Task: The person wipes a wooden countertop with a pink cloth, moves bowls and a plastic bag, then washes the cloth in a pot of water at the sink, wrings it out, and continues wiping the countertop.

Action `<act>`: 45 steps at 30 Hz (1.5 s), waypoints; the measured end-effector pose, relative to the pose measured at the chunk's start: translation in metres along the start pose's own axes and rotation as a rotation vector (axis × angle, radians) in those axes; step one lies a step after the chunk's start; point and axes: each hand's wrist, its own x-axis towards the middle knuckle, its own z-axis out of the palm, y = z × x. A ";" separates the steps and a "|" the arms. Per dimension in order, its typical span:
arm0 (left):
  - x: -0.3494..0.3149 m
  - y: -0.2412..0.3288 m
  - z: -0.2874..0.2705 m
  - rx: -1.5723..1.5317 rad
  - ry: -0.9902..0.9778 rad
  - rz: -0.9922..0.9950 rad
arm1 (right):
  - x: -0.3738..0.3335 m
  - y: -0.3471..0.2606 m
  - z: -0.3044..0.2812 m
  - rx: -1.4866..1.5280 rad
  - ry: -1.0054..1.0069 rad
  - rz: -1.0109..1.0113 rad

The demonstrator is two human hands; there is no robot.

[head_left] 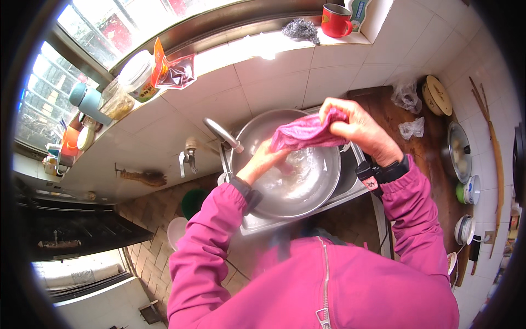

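A pink cloth (307,131) is stretched between my two hands above a large round metal basin (312,203). My right hand (359,129) grips its right end, thumb and fingers closed on the fabric. At the cloth's left end is my left hand (263,160), its fingers mostly hidden behind the fabric. Rippled water (301,170) lies in the basin, which sits in a metal sink (350,192). The curved faucet (222,134) stands just left of the basin, its spout ending over the rim.
A wall tap (187,159) juts out left of the sink. On the windowsill stand a red mug (336,22), a steel-wool scourer (301,30) and a lidded tub (138,74). Along the brown counter (378,107) at right are plastic bags (411,129) and a lidded pot (458,152).
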 end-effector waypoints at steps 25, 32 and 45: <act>-0.005 0.044 0.020 0.472 -0.478 -0.134 | -0.010 0.127 0.029 -0.427 -0.232 -0.168; -0.029 0.071 0.014 0.598 -0.057 0.001 | 0.024 0.121 0.039 -0.209 -0.129 -0.207; -0.041 -0.065 0.019 -0.097 0.489 -0.538 | 0.053 0.288 0.048 -0.931 -0.077 0.665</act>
